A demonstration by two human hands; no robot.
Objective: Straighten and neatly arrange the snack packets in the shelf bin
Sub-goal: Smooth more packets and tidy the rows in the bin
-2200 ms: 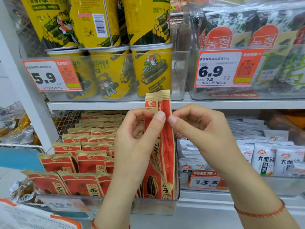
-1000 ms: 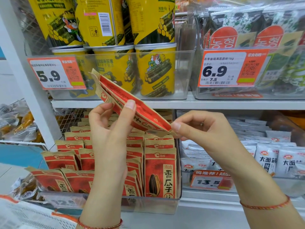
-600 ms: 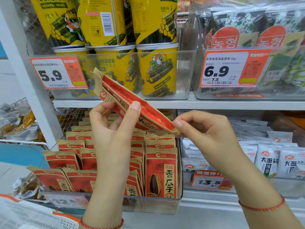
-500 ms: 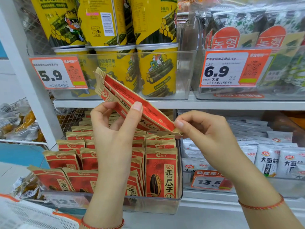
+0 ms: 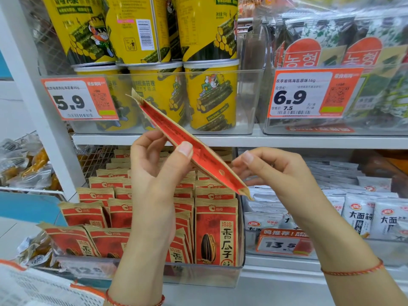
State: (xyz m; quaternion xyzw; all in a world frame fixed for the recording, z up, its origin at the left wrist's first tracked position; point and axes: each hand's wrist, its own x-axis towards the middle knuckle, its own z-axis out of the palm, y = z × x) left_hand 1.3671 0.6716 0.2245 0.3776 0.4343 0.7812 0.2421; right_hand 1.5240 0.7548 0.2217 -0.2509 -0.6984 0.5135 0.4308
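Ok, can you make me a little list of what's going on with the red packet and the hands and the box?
held packet: red snack packet, seen edge-on, tilted, above the bin
left hand: left hand pinches the packet near its middle
right hand: right hand holds the packet's lower end
bin: clear shelf bin with rows of matching red packets, front right one upright, front left ones leaning
shelf above: yellow cans
price tags: 5.9 tag, 6.9 tag
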